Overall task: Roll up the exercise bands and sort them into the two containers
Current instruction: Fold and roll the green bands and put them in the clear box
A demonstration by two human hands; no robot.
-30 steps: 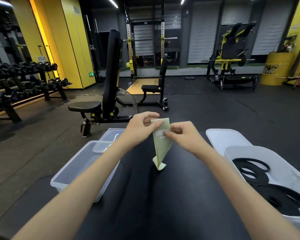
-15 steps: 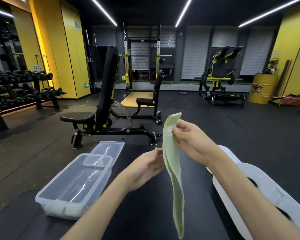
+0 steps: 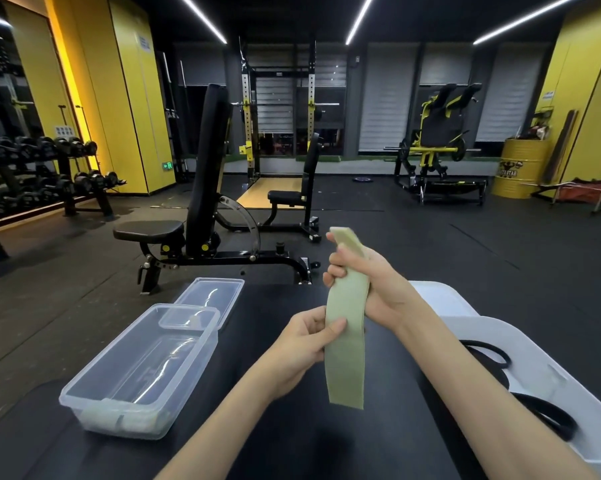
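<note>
Hanging upright over the black padded bench surface (image 3: pixel 327 445): one pale green flat fabric exercise band (image 3: pixel 347 355), lower end free and off the pad. Right hand (image 3: pixel 365 282) clenched round the band's upper part, top end sticking out above the fist. Left hand (image 3: pixel 302 344) pinches the band's left edge midway, thumb on the front face. Clear rectangular plastic container (image 3: pixel 94 386) stands to the left, and the white plastic container (image 3: pixel 500 327) to the right holds black rubber loop bands (image 3: pixel 548 415).

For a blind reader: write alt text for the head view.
The right hand grips the top of a pale green exercise band and the left hand pinches its middle. A clear container sits left; a white container holding black bands sits right.
</note>
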